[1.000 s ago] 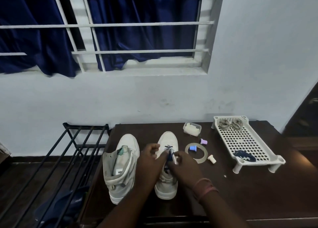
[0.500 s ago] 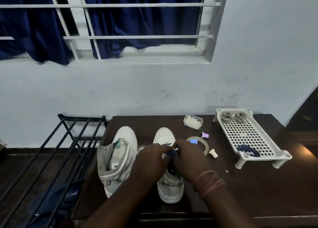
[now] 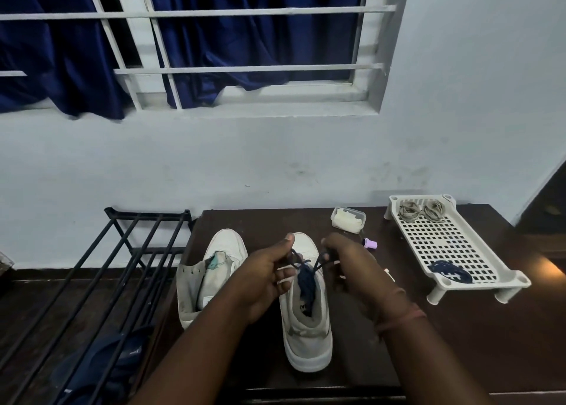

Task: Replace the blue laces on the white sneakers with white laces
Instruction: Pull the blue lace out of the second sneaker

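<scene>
Hands now drawn apart, left hand [image 3: 266,274] and right hand [image 3: 346,270] each in closed grip on blue lace [image 3: 306,274] over right sneaker [image 3: 307,322], bare surface [image 3: 459,343] at 3 o'clock, left sneaker [image 3: 211,276] beside the 9 o'clock edge

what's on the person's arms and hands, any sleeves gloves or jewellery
Both forearms are bare, with no sleeves in view and no gloves. The right hand has a few thin reddish-brown bands or threads around its wrist. The left hand and its wrist show nothing worn.

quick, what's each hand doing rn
Left hand: closed, pinching the blue lace.
Right hand: closed, pinching the same lace.
</scene>
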